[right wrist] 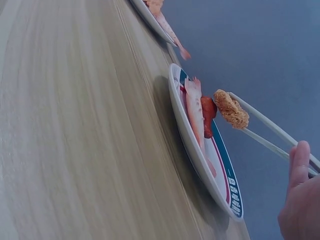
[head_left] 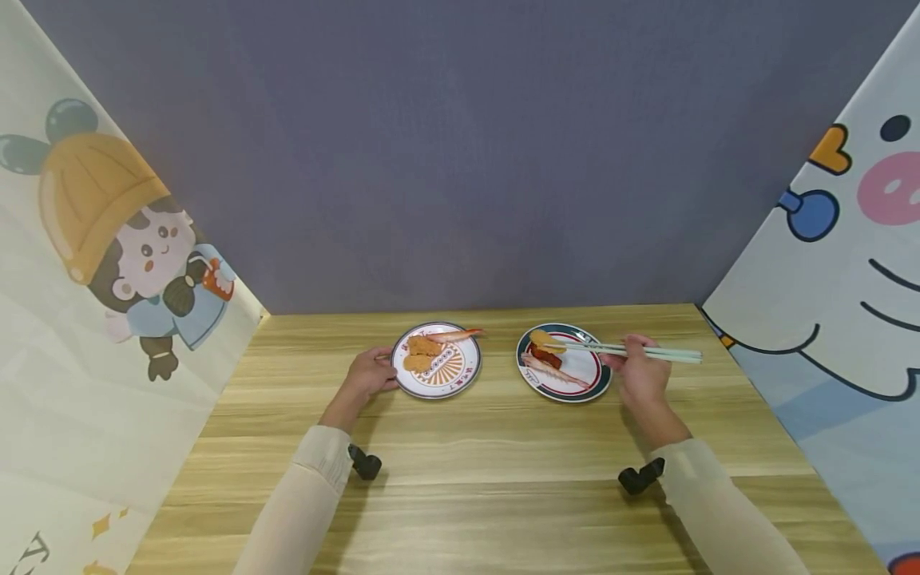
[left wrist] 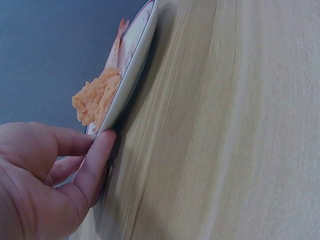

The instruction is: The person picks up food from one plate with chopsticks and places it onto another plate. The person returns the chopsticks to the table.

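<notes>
My left hand (head_left: 372, 372) pinches the near-left rim of a white plate (head_left: 460, 380), thumb above and fingers below in the left wrist view. On that plate lie fried chicken pieces (left wrist: 96, 99) and a shrimp (head_left: 456, 335) whose tail sticks out past the rim. My right hand (head_left: 642, 370) grips pale green chopsticks (head_left: 664, 353). Between their tips is a breaded fried piece (right wrist: 231, 108), raised over a green-rimmed plate (right wrist: 226, 167). That plate bears a red-brown drumstick-like piece (right wrist: 208, 117) and a pale pink shrimp (right wrist: 195, 110).
Both plates stand on a wood-grain table (head_left: 460, 479) near its back edge, with a gap between them. Behind rises a grey-blue panel (head_left: 460, 160). Printed cartoon panels flank both sides. A black wrist-camera mount (head_left: 365, 463) sits at the left cuff, another (head_left: 640, 477) at the right.
</notes>
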The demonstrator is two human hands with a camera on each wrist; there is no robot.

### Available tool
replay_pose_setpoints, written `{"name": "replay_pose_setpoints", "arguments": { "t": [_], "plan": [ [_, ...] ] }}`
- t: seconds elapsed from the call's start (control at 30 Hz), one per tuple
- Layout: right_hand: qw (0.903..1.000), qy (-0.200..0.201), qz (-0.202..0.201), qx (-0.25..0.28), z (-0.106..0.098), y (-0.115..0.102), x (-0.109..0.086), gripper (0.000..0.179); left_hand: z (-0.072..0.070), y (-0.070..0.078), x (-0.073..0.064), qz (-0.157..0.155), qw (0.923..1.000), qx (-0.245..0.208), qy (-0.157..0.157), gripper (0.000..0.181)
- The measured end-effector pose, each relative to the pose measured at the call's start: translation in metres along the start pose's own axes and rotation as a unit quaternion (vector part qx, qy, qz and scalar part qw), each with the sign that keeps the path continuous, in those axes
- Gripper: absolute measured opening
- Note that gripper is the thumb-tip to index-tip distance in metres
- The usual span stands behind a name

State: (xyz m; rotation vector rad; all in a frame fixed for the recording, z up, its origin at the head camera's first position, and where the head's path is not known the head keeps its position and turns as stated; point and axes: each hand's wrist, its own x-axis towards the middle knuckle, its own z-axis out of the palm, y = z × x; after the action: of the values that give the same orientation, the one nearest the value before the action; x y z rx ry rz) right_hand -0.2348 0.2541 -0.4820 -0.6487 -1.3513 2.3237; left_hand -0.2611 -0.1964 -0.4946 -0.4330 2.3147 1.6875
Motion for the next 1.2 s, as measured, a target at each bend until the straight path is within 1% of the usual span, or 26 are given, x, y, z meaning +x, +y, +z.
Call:
{"name": "replay_pose_setpoints", "arguments": {
  "t": [0.17,0.3,0.4,0.6,0.73,0.87,1.2],
  "plan": [
    [0.9998,0.018,-0.002,-0.001,-0.003,-0.004,0.002,0.010,0.000,-0.002,0.002,-0.002,1.0000,0.002,0.000,0.058],
    [0.9996,0.022,-0.009,0.013,-0.006,-0.006,0.003,0.009,0.000,-0.002,0.003,-0.001,1.0000,0.002,0.001,0.058],
    [0.9994,0.024,-0.012,0.022,-0.009,-0.006,0.004,0.008,0.000,-0.001,0.002,0.002,1.0000,-0.002,0.001,0.058],
    [0.9992,0.036,-0.015,0.008,-0.015,-0.002,0.007,0.010,0.001,0.002,-0.002,0.009,0.9999,-0.007,-0.001,0.057],
    [0.9988,0.043,-0.014,0.020,-0.015,-0.002,0.010,0.011,0.001,-0.001,0.001,0.003,1.0000,-0.008,-0.001,0.059],
    [0.9987,0.038,-0.013,0.030,-0.014,-0.003,0.011,0.012,0.001,-0.004,0.004,0.003,1.0000,-0.007,0.003,0.059],
    [0.9997,0.025,0.005,0.004,-0.010,-0.005,0.003,0.008,0.000,-0.002,0.001,0.008,1.0000,-0.001,-0.001,0.058]
  ]
}}
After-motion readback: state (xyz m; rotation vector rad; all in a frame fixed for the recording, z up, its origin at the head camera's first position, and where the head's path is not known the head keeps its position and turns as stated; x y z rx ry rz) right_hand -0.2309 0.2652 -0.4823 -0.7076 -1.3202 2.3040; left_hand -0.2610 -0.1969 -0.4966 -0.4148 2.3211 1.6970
